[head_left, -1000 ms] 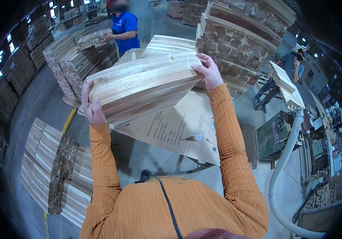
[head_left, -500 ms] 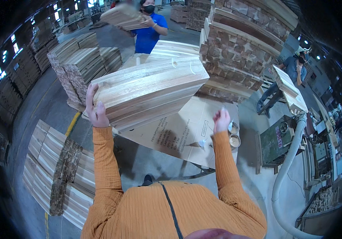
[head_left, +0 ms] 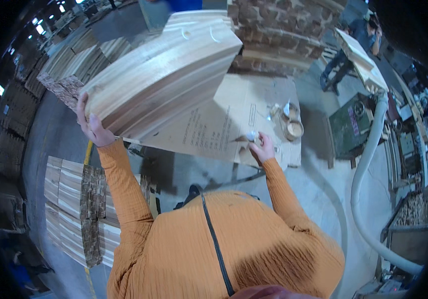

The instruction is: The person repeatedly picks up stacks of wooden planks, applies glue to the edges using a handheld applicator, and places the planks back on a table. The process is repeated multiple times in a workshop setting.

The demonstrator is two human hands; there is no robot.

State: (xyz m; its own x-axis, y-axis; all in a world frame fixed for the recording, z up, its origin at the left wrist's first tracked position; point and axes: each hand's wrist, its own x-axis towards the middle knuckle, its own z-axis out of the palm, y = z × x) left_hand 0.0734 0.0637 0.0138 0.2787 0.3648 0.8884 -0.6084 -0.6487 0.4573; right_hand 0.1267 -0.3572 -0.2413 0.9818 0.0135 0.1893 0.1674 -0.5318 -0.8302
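My left hand [head_left: 92, 124] grips the near left corner of a striped wooden board [head_left: 159, 74], fingers along its left end and thumb on the near edge. The board is tilted up over a cardboard sheet [head_left: 184, 137]. Two pale curved marks show near its far edge. My right hand [head_left: 264, 149] is low over the cardboard, thumb and forefinger apart at the pale rounded end of a small tool [head_left: 251, 135]. The tool's darker part points left; its exact kind is unclear. Beyond that hand stands an open round tub of tan paste [head_left: 294, 130], with a smaller container [head_left: 288, 109] behind it.
Stacked wooden blocks [head_left: 283, 35] rise behind the cardboard. More boards are piled at the far left [head_left: 82, 62] and near left [head_left: 67, 199]. On the right are a green machine [head_left: 351, 127], a pale hose [head_left: 361, 199] and a person [head_left: 346, 57] beside boards.
My right hand has come down and left to the small tool on the cardboard. The view has tilted downward; my left hand still holds the board. The far worker is mostly out of view.
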